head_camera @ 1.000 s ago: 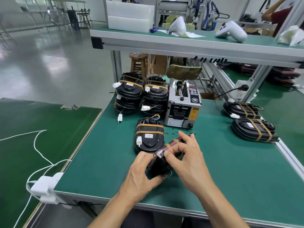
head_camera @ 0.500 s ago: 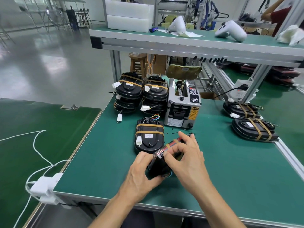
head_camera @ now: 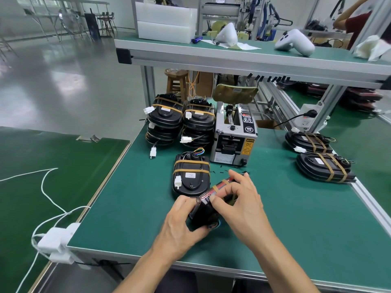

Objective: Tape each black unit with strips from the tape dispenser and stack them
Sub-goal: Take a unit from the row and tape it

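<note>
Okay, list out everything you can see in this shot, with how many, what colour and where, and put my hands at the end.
held black unit: one, black with tan tape, tilted up between both hands
taped unit: one, black, flat in front of the dispenser's left side
stacks of taped units: two, black, back left of the bench
taped units: two, black, right side of the bench
tape dispenser: one, grey, bench centre back
workbench: one, green mat
white controller: one, upper shelf
white bins: two stacked, upper shelf left
wooden stool: one, brown, behind the bench
white cable adapter: one, bench's left edge
left hand: grips the held unit's near end
right hand: pinches tape on the unit's top edge
</note>
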A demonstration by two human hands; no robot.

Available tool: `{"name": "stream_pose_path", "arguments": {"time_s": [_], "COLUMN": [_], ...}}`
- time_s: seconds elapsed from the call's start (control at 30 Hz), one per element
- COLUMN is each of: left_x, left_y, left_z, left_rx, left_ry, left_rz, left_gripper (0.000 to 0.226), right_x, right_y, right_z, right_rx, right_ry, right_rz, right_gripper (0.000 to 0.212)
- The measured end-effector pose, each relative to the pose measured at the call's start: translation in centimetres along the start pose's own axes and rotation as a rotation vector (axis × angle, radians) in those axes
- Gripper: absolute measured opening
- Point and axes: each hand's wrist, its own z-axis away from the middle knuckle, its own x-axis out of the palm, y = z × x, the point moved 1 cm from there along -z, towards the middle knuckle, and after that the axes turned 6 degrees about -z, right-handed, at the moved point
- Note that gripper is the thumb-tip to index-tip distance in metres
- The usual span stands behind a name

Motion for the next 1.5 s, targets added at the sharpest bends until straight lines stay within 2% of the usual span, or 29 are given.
{"name": "stream_pose_path", "arguments": {"time_s": [0.1,0.27,0.5,0.73,0.97,1.07,1.17,1.33,1.5], "left_x": [0.1,0.1,0.0,0.2,0.1,0.1,0.2,0.2,0.0], "left_y": [-0.1,-0.1,0.0,-0.4,-0.4,-0.4,-0.4,-0.6,-0.2], "left_z": [0.0,0.0,0.1,0.2,0.2,0.1,0.0,0.0,0.1], "left_rx": [0.005,0.008,-0.01,-0.025,-0.032,-0.009,0.02,0.016,0.016], "left_ry": [0.006,0.008,-0.011,-0.011,-0.011,0.003,0.019,0.016,0.018], "left_rz": [-0.008,-0.016,-0.001,0.011,0.005,0.01,-0.002,-0.024,-0.018], "left_gripper": [0.036,0.05,0.035,0.036,0.036,0.046,0.053,0.041,0.035], "right_x": [-0.1,0.7,1.6,2.1,2.1,2.0,0.5,-2.7,-3.2], "right_y": [0.1,0.7,1.7,2.2,2.2,1.5,0.7,0.7,2.3], "right_z": [0.0,-0.1,-0.2,-0.3,-0.1,0.1,-0.9,-8.0,-16.4], "right_rx": [0.003,-0.039,-0.065,-0.111,-0.117,-0.108,-0.077,0.002,0.324], "right_ry": [0.007,0.1,0.201,0.223,0.213,0.154,0.169,0.274,0.246], "right_rz": [-0.095,-0.091,-0.127,0.0,0.028,0.067,0.008,-0.202,-0.305], "right_gripper": [0.01,0.017,0.011,0.038,0.048,0.052,0.042,0.01,0.016]}}
